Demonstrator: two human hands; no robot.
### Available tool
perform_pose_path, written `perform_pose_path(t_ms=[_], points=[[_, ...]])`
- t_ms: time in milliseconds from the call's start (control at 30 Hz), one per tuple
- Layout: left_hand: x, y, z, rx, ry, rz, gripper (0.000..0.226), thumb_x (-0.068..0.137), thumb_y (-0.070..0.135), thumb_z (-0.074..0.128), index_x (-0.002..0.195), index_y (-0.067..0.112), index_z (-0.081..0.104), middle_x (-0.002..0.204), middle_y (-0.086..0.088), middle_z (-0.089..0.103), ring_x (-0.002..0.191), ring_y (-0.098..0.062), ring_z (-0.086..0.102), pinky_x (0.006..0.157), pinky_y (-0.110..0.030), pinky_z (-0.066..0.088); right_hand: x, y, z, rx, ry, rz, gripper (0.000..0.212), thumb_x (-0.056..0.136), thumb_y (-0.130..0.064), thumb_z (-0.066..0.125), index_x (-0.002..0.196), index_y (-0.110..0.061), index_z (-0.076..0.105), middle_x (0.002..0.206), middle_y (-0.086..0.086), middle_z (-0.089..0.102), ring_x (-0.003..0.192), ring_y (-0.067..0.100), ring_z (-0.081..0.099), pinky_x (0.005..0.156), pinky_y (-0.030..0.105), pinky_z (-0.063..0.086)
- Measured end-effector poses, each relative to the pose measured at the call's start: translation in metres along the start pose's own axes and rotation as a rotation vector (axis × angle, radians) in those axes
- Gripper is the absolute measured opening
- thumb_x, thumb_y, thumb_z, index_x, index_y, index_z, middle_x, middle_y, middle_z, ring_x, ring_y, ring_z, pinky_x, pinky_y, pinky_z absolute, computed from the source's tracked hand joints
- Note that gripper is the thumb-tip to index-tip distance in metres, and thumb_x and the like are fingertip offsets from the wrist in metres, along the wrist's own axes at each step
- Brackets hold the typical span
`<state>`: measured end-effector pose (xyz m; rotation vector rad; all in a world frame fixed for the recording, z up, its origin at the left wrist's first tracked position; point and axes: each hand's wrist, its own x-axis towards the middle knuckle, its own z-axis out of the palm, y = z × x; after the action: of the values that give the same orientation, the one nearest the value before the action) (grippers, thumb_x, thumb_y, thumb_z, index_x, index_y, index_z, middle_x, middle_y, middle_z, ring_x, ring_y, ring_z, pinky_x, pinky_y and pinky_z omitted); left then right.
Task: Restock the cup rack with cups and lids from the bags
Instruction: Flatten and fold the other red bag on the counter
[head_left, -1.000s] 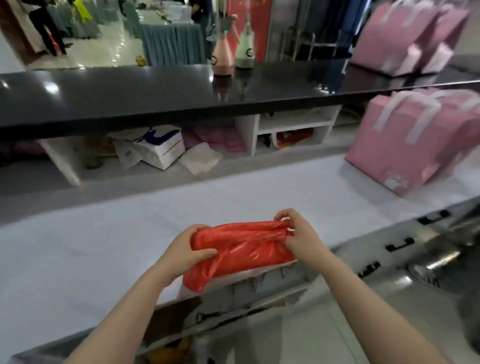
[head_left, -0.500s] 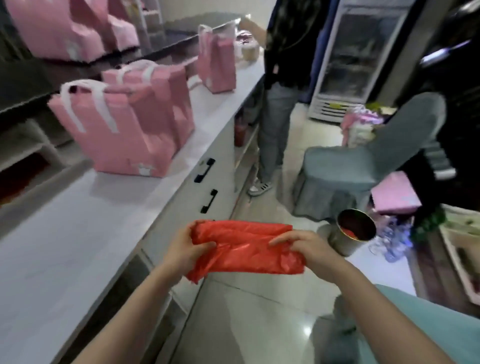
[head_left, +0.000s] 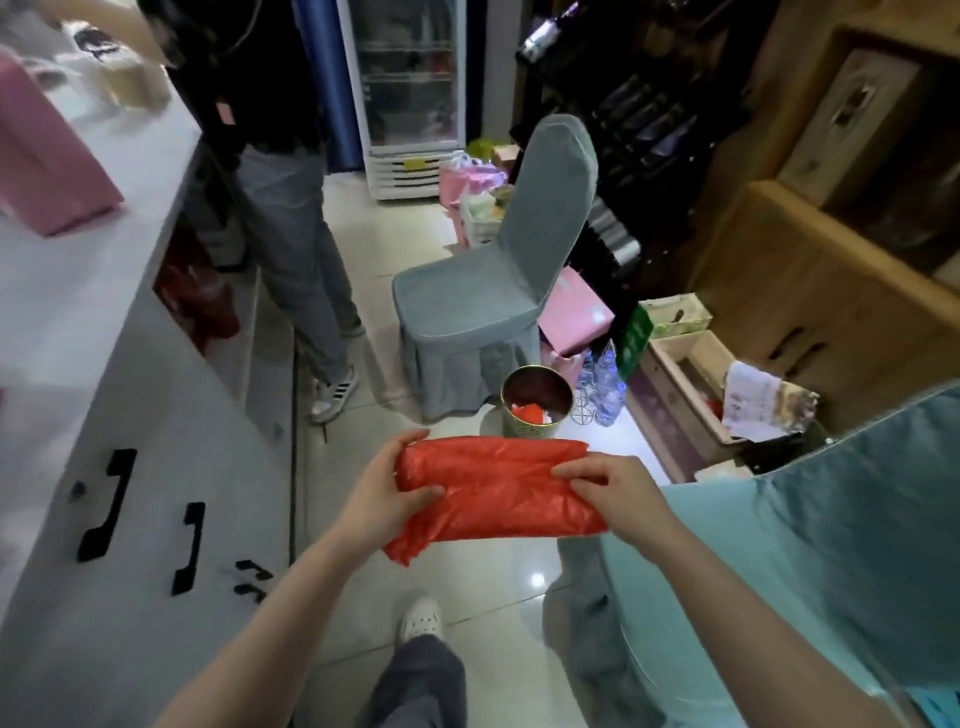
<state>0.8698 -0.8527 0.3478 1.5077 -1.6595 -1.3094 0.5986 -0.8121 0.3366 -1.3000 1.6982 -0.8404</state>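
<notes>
— What are the hands doing?

— Both hold a folded red plastic bag (head_left: 498, 493) in the air above the tiled floor (head_left: 374, 249). The left hand (head_left: 382, 493) grips the bag's left end, thumb on top and fingers curled underneath. The right hand (head_left: 613, 493) pinches its right end, fingers clamped together on the plastic.

— Where is the bag relative to the metal bin?

— Just on the near side of the metal bin (head_left: 535, 408), which stands on the floor; the bag's top edge overlaps the bin's base in this view. Something red lies inside the bin, though it is too small to name.

— What else is around the bin?

— Directly beyond it stands a grey covered chair (head_left: 498, 291). To the bin's right sit clear water bottles (head_left: 602, 387) and a wooden crate (head_left: 685, 400) holding papers. Far beyond the bin, past the chair, is a glass-door fridge (head_left: 410, 93).

— And to the left?

— A white surface (head_left: 93, 291) with black drawer handles (head_left: 106, 506) runs along, well left of the bin, carrying a pink bag (head_left: 47, 171). Another person (head_left: 270, 171) in grey trousers stands against it, beyond and left of the bin.

— Anything nearer?

— A pale blue covered chair (head_left: 831, 545) fills the near right, and the wearer's white shoe (head_left: 421, 618) shows below the bag.
</notes>
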Motion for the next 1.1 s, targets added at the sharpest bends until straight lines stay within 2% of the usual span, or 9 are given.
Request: perform_pose_path(t_ms=[167, 300, 433, 533, 600, 733, 867, 1000, 1100], points=[[0.118, 0.01, -0.015, 0.01, -0.129, 0.027, 0.071, 0.073, 0.005, 0.079, 0.131, 0.025, 0.043, 0.124, -0.008, 0.054, 0.108, -0.023, 0.058, 0.095, -0.037, 0.049, 0.088, -0.007, 0.0, -0.003, 0.168, 0.066, 0.032, 0.081, 0.007, 0.061, 0.094, -0.018, 0.076, 0.09, -0.011, 0.069, 0.083, -0.008, 0.06, 0.074, 0.002, 0.041], [0.201, 0.025, -0.016, -0.027, -0.229, 0.029, 0.071, 0.074, 0.005, 0.079, 0.132, 0.023, 0.041, 0.124, -0.008, 0.052, 0.105, -0.021, 0.059, 0.078, -0.019, 0.052, 0.148, -0.011, -0.015, 0.035, 0.261, 0.085, 0.038, 0.079, 0.009, 0.061, 0.09, -0.025, 0.075, 0.087, -0.02, 0.068, 0.079, -0.014, 0.061, 0.07, 0.001, 0.041], [0.272, 0.034, -0.011, -0.019, -0.323, 0.005, 0.074, 0.073, 0.005, 0.08, 0.135, 0.022, 0.043, 0.124, -0.007, 0.056, 0.107, -0.019, 0.06, 0.087, -0.025, 0.052, 0.194, -0.005, -0.027, 0.111, 0.308, 0.142, 0.05, 0.076, 0.013, 0.059, 0.087, -0.034, 0.071, 0.095, -0.02, 0.069, 0.085, -0.007, 0.064, 0.076, 0.007, 0.047], [0.325, 0.033, -0.005, -0.022, -0.395, -0.006, 0.072, 0.072, 0.006, 0.08, 0.132, 0.026, 0.045, 0.121, -0.004, 0.058, 0.099, -0.007, 0.061, 0.073, -0.009, 0.05, 0.239, 0.005, -0.034, 0.098, 0.3, 0.177, 0.053, 0.075, 0.015, 0.059, 0.087, -0.036, 0.07, 0.098, -0.02, 0.067, 0.09, -0.003, 0.063, 0.081, 0.011, 0.047], [0.363, 0.029, 0.002, -0.018, -0.394, -0.01, 0.071, 0.072, 0.008, 0.081, 0.131, 0.027, 0.046, 0.12, -0.002, 0.059, 0.097, -0.003, 0.061, 0.072, -0.006, 0.048, 0.276, 0.012, -0.04, 0.082, 0.281, 0.195, 0.05, 0.076, 0.013, 0.059, 0.09, -0.034, 0.07, 0.098, -0.023, 0.065, 0.092, -0.004, 0.061, 0.081, 0.009, 0.046], [0.446, 0.021, 0.02, -0.033, -0.397, -0.075, 0.074, 0.072, 0.011, 0.082, 0.134, 0.029, 0.045, 0.121, 0.003, 0.06, 0.099, -0.006, 0.063, 0.077, -0.014, 0.05, 0.362, 0.035, -0.056, 0.065, 0.291, 0.253, 0.046, 0.075, 0.012, 0.057, 0.092, -0.029, 0.071, 0.098, -0.014, 0.068, 0.084, 0.004, 0.061, 0.078, 0.018, 0.047], [0.527, 0.016, 0.052, -0.093, -0.411, -0.161, 0.079, 0.074, -0.001, 0.077, 0.141, 0.017, 0.038, 0.128, -0.004, 0.056, 0.097, -0.004, 0.064, 0.075, -0.014, 0.05, 0.44, 0.069, -0.077, 0.062, 0.343, 0.339, 0.047, 0.074, 0.013, 0.053, 0.09, -0.028, 0.071, 0.093, -0.015, 0.066, 0.08, 0.005, 0.06, 0.071, 0.01, 0.044], [0.591, 0.01, 0.075, -0.064, -0.373, -0.227, 0.082, 0.077, -0.001, 0.075, 0.145, 0.012, 0.031, 0.134, -0.002, 0.045, 0.117, -0.023, 0.054, 0.093, -0.031, 0.045, 0.492, 0.098, -0.089, 0.029, 0.413, 0.435, 0.046, 0.072, 0.014, 0.051, 0.094, -0.02, 0.071, 0.103, -0.002, 0.068, 0.097, 0.014, 0.06, 0.091, 0.025, 0.045], [0.622, 0.001, 0.085, -0.04, -0.367, -0.315, 0.072, 0.081, -0.001, 0.07, 0.144, 0.01, 0.035, 0.134, -0.008, 0.049, 0.116, -0.026, 0.055, 0.094, -0.035, 0.045, 0.515, 0.118, -0.089, -0.095, 0.481, 0.508, 0.045, 0.072, 0.015, 0.049, 0.101, -0.012, 0.071, 0.108, 0.007, 0.066, 0.1, 0.019, 0.059, 0.093, 0.021, 0.04]])
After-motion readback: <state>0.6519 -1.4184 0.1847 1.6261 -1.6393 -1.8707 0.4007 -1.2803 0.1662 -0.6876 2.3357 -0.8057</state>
